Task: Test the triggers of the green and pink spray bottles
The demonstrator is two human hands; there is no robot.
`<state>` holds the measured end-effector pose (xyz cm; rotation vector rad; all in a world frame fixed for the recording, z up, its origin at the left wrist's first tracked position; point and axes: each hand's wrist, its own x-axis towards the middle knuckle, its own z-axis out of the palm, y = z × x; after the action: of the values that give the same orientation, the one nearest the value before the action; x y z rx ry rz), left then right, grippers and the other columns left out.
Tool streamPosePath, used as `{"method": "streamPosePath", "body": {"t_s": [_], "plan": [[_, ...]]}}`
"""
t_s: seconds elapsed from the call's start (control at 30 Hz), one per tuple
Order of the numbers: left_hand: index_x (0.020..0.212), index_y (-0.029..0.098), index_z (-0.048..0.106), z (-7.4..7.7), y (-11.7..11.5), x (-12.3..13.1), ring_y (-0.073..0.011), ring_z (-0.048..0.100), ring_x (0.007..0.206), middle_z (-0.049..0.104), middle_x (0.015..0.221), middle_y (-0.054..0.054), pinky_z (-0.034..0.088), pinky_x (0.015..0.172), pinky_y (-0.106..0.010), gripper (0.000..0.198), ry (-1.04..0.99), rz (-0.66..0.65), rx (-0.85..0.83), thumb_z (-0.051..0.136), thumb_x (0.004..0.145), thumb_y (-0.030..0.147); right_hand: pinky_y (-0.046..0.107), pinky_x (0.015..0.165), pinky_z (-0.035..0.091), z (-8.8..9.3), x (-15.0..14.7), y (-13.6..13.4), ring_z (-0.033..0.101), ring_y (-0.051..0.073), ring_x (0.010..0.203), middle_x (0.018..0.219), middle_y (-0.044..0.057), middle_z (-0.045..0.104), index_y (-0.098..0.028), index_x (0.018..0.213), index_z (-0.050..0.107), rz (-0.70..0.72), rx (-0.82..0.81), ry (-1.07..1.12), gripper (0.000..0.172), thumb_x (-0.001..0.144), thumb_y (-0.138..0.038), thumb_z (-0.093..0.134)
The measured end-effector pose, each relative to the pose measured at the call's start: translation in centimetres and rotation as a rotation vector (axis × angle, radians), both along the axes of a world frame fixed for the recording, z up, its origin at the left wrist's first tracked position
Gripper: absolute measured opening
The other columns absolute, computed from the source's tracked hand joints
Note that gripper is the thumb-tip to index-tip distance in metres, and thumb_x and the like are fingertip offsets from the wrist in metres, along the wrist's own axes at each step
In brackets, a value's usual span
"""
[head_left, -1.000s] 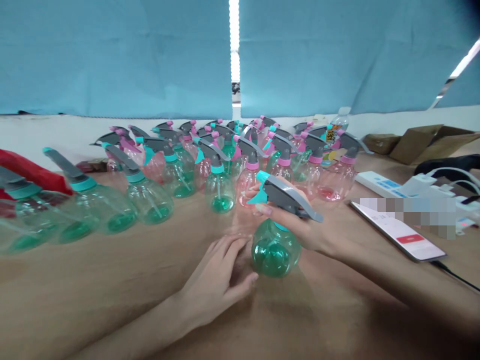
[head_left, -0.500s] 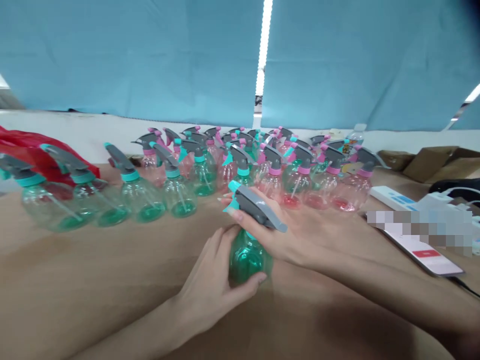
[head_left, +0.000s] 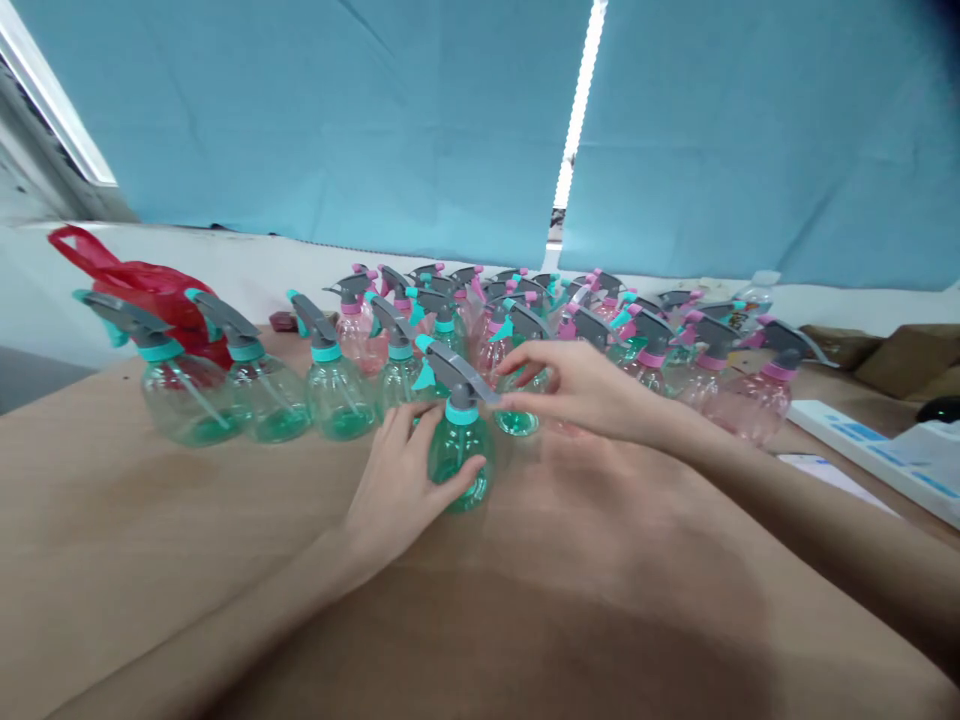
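My left hand (head_left: 394,478) is wrapped around the green bottle (head_left: 459,446). My fingers are on its left side and my thumb goes across the front. The bottle stands up on the tabletop (head_left: 195,570), right in front of me and closer than the rest. Its long way goes up and down. The blue-green nozzle (head_left: 424,343) at the top points left, and the gray lever (head_left: 466,374) slopes down to the right.

My right hand (head_left: 592,388) is by the low end of the lever. Its thumb and pointer are apart, and I can't tell if they touch the lever.

Four more green bottles (head_left: 341,400) stand in a row on the left, near a red bag (head_left: 161,292). Lots of pink and green ones crowd behind my hands. A white power strip (head_left: 862,447) lies on the right.
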<state>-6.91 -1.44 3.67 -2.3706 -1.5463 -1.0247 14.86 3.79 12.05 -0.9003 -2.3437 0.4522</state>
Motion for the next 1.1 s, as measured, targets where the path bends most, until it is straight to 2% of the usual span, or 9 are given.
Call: {"method": "streamPosePath", "body": {"t_s": [0.1,0.17,0.27,0.37,0.53,0.77,0.87,0.97,1.1], "plan": [[0.118,0.018,0.053,0.4,1.6,-0.2,-0.0318,0.051,0.107,0.056,0.112,-0.011,0.043,0.090,-0.046,0.045,0.070,0.065,0.014,0.052,0.089,0.053,0.031,0.068,0.045,1.3,1.5,0.9,0.065,0.019,0.080,0.095,0.005,0.071,-0.019,0.093,0.065,-0.266,0.219,0.012,0.028,0.083,-0.044,0.063],[0.119,0.017,0.053,0.6,2.6,0.0,-0.0324,0.052,0.106,0.058,0.111,-0.012,0.042,0.088,-0.046,0.046,0.112,0.102,0.011,0.052,0.089,0.052,0.032,0.068,0.044,1.8,2.1,1.6,0.065,0.019,0.075,0.097,0.005,0.071,-0.018,0.093,0.064,-0.382,0.315,-0.011,0.025,0.083,-0.040,0.063],[0.120,0.014,0.054,1.0,4.0,0.3,-0.0349,0.053,0.105,0.061,0.110,-0.014,0.041,0.086,-0.047,0.048,0.172,0.156,0.024,0.052,0.089,0.051,0.033,0.067,0.042,1.8,2.3,2.6,0.064,0.020,0.075,0.101,0.006,0.071,-0.017,0.098,0.063,-0.504,0.375,-0.086,0.024,0.085,-0.038,0.058],[0.126,0.010,0.050,1.2,5.0,0.7,-0.0369,0.054,0.105,0.064,0.108,-0.016,0.039,0.086,-0.048,0.056,0.199,0.209,0.058,0.055,0.088,0.051,0.034,0.066,0.042,1.3,1.9,3.5,0.064,0.025,0.085,0.101,0.010,0.071,-0.015,0.104,0.062,-0.588,0.362,-0.187,0.033,0.087,-0.042,0.055],[0.131,0.009,0.046,1.3,6.4,1.0,-0.0363,0.057,0.104,0.065,0.111,-0.017,0.037,0.085,-0.046,0.063,0.231,0.247,0.091,0.055,0.087,0.053,0.035,0.061,0.041,0.3,0.7,5.0,0.065,0.030,0.085,0.095,0.015,0.070,-0.013,0.112,0.060,-0.645,0.279,-0.317,0.047,0.086,-0.052,0.053],[0.131,0.009,0.045,0.7,8.2,1.1,-0.0380,0.055,0.107,0.063,0.115,-0.018,0.036,0.088,-0.048,0.063,0.255,0.246,0.109,0.050,0.090,0.056,0.031,0.051,0.031,-0.8,-0.1,6.6,0.062,0.028,0.070,0.075,0.012,0.067,-0.015,0.100,0.061,-0.642,0.254,-0.355,0.040,0.090,-0.049,0.044],[0.135,0.009,0.040,0.7,7.7,1.0,-0.0388,0.053,0.108,0.060,0.116,-0.019,0.036,0.089,-0.049,0.065,0.273,0.242,0.117,0.047,0.092,0.057,0.030,0.051,0.029,-0.9,-0.3,6.5,0.061,0.026,0.068,0.073,0.010,0.066,-0.017,0.095,0.061,-0.637,0.250,-0.351,0.038,0.090,-0.050,0.044],[0.140,0.012,0.032,0.9,6.2,0.9,-0.0379,0.049,0.113,0.053,0.125,-0.018,0.037,0.090,-0.049,0.062,0.272,0.224,0.114,0.044,0.095,0.053,0.029,0.050,0.027,-0.9,-0.2,6.1,0.059,0.023,0.066,0.072,0.008,0.065,-0.018,0.093,0.060,-0.623,0.245,-0.349,0.037,0.090,-0.051,0.045],[0.138,0.016,0.035,0.9,3.9,1.0,-0.0365,0.050,0.109,0.053,0.120,-0.016,0.040,0.087,-0.049,0.054,0.245,0.202,0.184,0.045,0.095,0.048,0.028,0.050,0.024,-0.8,0.3,5.1,0.056,0.020,0.063,0.070,0.006,0.063,-0.018,0.088,0.058,-0.609,0.236,-0.346,0.038,0.090,-0.053,0.044]]}}
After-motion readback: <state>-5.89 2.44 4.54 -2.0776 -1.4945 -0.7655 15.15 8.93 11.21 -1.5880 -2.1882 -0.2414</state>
